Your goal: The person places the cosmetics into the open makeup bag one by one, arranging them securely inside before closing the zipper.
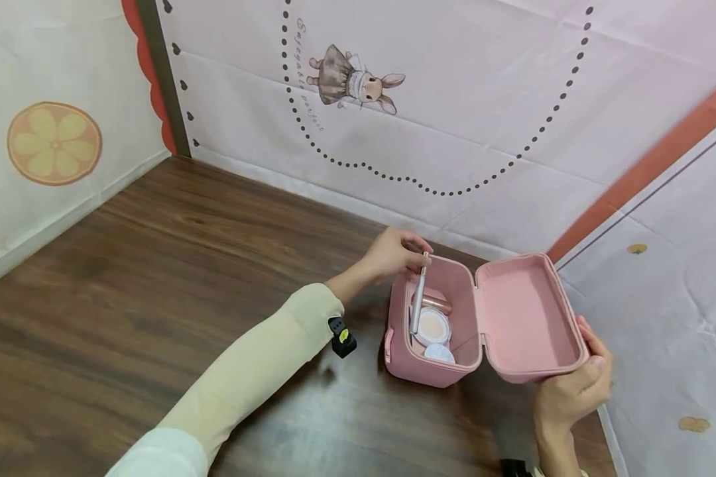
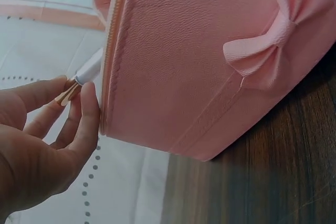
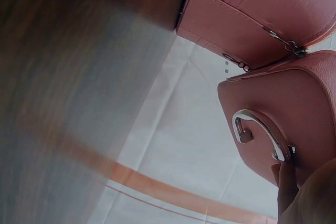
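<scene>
In the head view my left hand (image 1: 401,254) pinches a slim silver-white cosmetic stick (image 1: 418,301) by its gold end, over the near-left side of a pink makeup case (image 1: 423,376). The stick slants down past the rim into the case. In the left wrist view the gold end lies between thumb and fingers, and the case wall hides the stick's lower part. My right hand (image 1: 579,384) grips the outer edge of the raised lid (image 1: 531,311). Inside lie a round white compact (image 1: 432,326), a rose-gold tube (image 1: 435,303) and a pale round item (image 1: 439,353).
The case stands on a dark wood table (image 1: 155,278) near the back cloth wall (image 1: 453,132). A second cloth wall (image 1: 680,318) rises close beside my right hand. A silver handle (image 3: 262,129) sits on the lid's outside, and a bow (image 2: 278,40) decorates the case front.
</scene>
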`<state>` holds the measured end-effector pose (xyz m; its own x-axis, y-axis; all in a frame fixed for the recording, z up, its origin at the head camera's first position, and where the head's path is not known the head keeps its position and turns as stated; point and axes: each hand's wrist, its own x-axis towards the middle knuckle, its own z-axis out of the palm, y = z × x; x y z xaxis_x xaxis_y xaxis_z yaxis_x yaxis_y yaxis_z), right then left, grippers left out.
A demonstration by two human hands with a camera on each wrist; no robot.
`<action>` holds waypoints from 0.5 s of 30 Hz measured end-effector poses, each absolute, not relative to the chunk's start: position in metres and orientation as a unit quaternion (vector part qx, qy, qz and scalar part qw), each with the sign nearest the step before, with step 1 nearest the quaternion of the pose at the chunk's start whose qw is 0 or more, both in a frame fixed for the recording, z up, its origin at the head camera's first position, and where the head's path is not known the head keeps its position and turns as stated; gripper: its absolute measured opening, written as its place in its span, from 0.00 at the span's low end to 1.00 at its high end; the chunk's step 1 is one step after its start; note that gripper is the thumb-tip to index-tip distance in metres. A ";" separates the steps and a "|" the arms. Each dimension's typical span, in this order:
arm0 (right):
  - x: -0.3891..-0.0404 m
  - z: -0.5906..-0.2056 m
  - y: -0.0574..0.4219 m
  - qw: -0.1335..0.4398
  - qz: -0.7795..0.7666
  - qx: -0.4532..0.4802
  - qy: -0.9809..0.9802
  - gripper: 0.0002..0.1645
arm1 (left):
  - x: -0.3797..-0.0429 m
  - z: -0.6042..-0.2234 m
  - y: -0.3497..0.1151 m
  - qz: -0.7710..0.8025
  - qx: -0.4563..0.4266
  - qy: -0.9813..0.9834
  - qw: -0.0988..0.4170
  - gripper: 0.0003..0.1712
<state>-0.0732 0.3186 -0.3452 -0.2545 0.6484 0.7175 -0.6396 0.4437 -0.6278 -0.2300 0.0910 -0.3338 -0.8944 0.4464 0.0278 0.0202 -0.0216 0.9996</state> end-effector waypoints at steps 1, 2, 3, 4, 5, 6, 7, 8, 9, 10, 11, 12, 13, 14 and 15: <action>-0.073 -0.344 0.319 0.612 0.526 -0.003 -0.590 0.23 | -0.229 -0.333 0.092 0.679 0.181 0.697 0.142 0.12; -0.073 -0.344 0.318 0.613 0.527 -0.002 -0.588 0.23 | -0.229 -0.331 0.094 0.662 0.190 0.714 0.130 0.11; -0.074 -0.343 0.318 0.614 0.528 0.000 -0.587 0.23 | -0.228 -0.330 0.095 0.641 0.199 0.732 0.116 0.11; -0.074 -0.342 0.318 0.613 0.529 0.002 -0.587 0.23 | -0.227 -0.329 0.095 0.617 0.210 0.752 0.100 0.11; -0.074 -0.342 0.317 0.611 0.530 0.004 -0.587 0.23 | -0.226 -0.328 0.096 0.594 0.218 0.769 0.087 0.10; -0.075 -0.342 0.317 0.610 0.531 0.005 -0.589 0.23 | -0.225 -0.327 0.097 0.572 0.226 0.785 0.076 0.10; -0.075 -0.342 0.316 0.608 0.531 0.006 -0.590 0.23 | -0.224 -0.326 0.098 0.552 0.235 0.797 0.064 0.10; -0.075 -0.342 0.316 0.607 0.531 0.006 -0.591 0.23 | -0.223 -0.325 0.100 0.531 0.244 0.810 0.051 0.10; -0.075 -0.342 0.316 0.606 0.529 0.004 -0.594 0.23 | -0.222 -0.324 0.102 0.512 0.253 0.820 0.040 0.10; -0.075 -0.342 0.316 0.606 0.528 0.003 -0.595 0.23 | -0.222 -0.324 0.104 0.495 0.263 0.827 0.030 0.10; -0.075 -0.342 0.316 0.607 0.527 0.001 -0.595 0.23 | -0.221 -0.324 0.107 0.484 0.272 0.832 0.025 0.09; -0.075 -0.342 0.316 0.608 0.524 -0.001 -0.596 0.23 | -0.221 -0.323 0.109 0.470 0.281 0.837 0.017 0.09; -0.075 -0.342 0.316 0.608 0.523 -0.002 -0.597 0.23 | -0.220 -0.324 0.112 0.457 0.289 0.841 0.010 0.09; -0.075 -0.342 0.317 0.609 0.522 -0.004 -0.597 0.23 | -0.219 -0.324 0.115 0.445 0.295 0.845 0.009 0.09; -0.074 -0.343 0.317 0.610 0.521 -0.005 -0.597 0.23 | -0.218 -0.324 0.117 0.435 0.300 0.849 0.009 0.09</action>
<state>-0.0744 0.3174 -0.3428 -0.2567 0.6422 0.7223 -0.6293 0.4562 -0.6292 -0.2183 0.1171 -0.3244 -0.8203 0.5163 0.2459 0.5013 0.4423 0.7437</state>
